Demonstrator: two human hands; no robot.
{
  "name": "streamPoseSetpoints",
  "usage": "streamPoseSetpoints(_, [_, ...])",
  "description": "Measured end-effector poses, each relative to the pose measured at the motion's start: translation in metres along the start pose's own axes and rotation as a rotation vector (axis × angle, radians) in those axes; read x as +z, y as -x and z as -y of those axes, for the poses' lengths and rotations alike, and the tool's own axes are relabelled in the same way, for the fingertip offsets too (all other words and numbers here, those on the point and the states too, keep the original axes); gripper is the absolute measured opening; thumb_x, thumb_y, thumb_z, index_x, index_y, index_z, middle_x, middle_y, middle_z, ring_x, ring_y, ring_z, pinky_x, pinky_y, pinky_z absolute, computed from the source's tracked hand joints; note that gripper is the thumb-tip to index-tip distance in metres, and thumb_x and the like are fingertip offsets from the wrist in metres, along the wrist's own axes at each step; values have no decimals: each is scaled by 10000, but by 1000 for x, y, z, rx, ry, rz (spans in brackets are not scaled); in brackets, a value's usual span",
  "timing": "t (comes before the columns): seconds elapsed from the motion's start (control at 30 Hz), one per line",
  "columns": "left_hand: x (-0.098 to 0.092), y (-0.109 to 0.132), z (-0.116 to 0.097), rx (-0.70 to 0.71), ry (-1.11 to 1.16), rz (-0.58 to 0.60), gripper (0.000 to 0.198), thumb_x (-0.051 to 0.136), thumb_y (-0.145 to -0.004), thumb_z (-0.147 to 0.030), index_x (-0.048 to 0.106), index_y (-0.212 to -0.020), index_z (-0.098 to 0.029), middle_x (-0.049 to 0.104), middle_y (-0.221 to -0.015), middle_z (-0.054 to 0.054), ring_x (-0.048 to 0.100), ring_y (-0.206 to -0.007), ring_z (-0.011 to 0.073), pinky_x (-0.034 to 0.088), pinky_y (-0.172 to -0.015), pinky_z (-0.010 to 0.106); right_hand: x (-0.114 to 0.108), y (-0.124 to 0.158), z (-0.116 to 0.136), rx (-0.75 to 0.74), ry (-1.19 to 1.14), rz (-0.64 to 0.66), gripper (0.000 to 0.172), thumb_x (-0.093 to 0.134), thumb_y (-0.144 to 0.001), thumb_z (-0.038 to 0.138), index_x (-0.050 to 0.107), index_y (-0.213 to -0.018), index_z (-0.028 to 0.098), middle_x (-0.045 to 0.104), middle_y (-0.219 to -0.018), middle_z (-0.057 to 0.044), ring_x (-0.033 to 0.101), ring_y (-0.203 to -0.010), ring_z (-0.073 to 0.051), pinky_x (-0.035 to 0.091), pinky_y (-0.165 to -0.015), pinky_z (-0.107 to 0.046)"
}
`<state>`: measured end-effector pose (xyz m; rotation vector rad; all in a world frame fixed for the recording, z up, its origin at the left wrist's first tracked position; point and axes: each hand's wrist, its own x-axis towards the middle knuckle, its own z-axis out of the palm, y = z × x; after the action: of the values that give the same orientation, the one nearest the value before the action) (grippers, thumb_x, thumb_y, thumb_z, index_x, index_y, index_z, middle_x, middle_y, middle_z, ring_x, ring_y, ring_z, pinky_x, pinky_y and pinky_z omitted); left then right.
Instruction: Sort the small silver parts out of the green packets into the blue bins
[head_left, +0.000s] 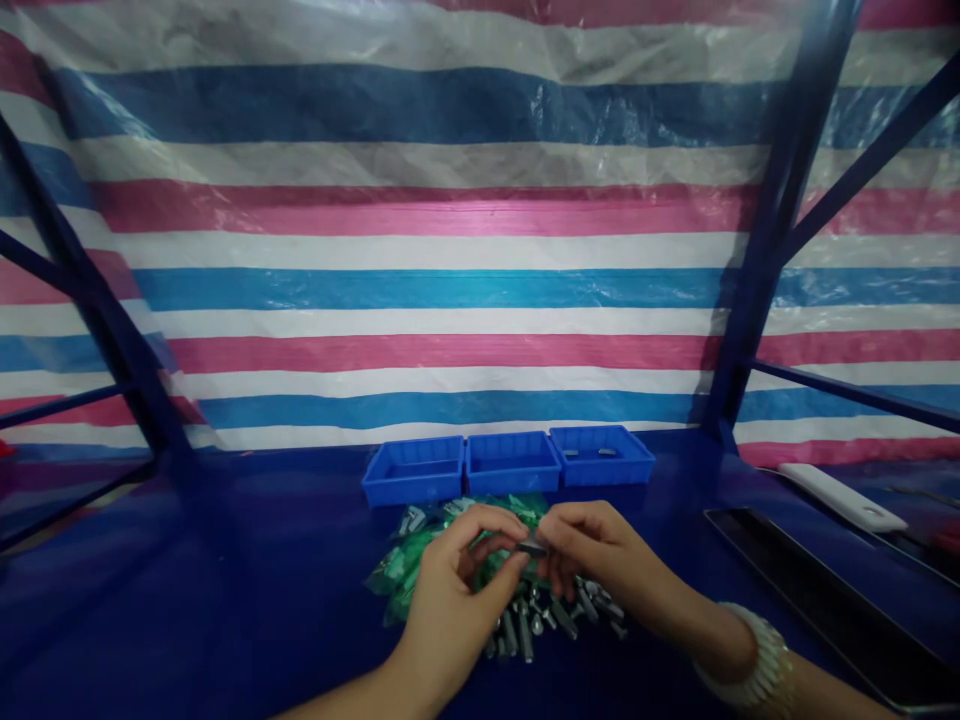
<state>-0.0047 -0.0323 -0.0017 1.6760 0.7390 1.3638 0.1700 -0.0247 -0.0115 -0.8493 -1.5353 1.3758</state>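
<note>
Between the fingertips of both hands is a small dark grey metal piece (532, 547); its exact kind is too blurred to tell. My left hand (461, 580) pinches its left end with thumb and fingers. At its right end, the fingers of my right hand (592, 545) are closed on it. Beneath and behind the hands lies a heap of green and clear plastic bags (401, 575), partly hidden by them. Loose metal screws and sleeves (525, 635) are scattered in front of the bags.
Behind the heap stand a left blue bin (416, 488), a middle blue bin (517, 478) and a right blue bin (607, 468) with a few small metal pieces inside. To the right lie a long black tray-like object (817, 600) and a white device (840, 497). Blue frame posts (772, 230) flank the table.
</note>
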Motion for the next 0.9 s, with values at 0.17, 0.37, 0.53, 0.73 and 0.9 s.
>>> streamPoseSetpoints(0.17, [0, 2, 3, 117, -92, 48, 145, 607, -769, -65, 645, -807, -200, 652, -867, 29, 642, -871, 172, 537, -788, 266, -5, -2, -1, -11, -32, 18, 263, 789, -676, 347, 630, -762, 156, 616, -620, 29, 572, -537, -103, 463, -512, -211])
streamPoseSetpoints(0.37, [-1, 1, 10, 98, -129, 106, 182, 567, -812, -98, 651, -929, -211, 666, -1017, 57, 636, -995, 197, 532, -868, 310, -35, -12, 2, -88, 139, -104, 232, 759, -664, 248, 573, -780, 175, 658, -754, -2, 625, -678, -129, 481, -590, -222])
streamPoseSetpoints(0.53, [-3, 1, 12, 84, -164, 143, 199, 536, -822, -101, 652, -942, -210, 672, -1016, 55, 641, -996, 198, 536, -866, 310, -84, -35, 1, -255, 712, -530, 232, 638, -752, 392, 594, -811, 172, 669, -751, -49, 641, -691, -203, 509, -629, -320])
streamPoseSetpoints(0.73, [-2, 3, 10, 89, -183, 163, 183, 525, -822, -99, 645, -915, -201, 676, -965, 53, 654, -945, 196, 540, -812, 296, -102, -32, 3, -227, 950, -444, 232, 574, -797, 263, 636, -983, 138, 646, -1004, -140, 583, -911, -263, 441, -838, -423])
streamPoseSetpoints(0.9, [0, 6, 11, 88, -201, 169, 172, 524, -825, -102, 643, -907, -194, 675, -953, 56, 656, -919, 197, 530, -794, 301, -86, -11, 8, -67, 967, 86, 87, 713, -659, 202, 702, -741, 173, 668, -648, 1, 594, -582, -143, 447, -544, -225])
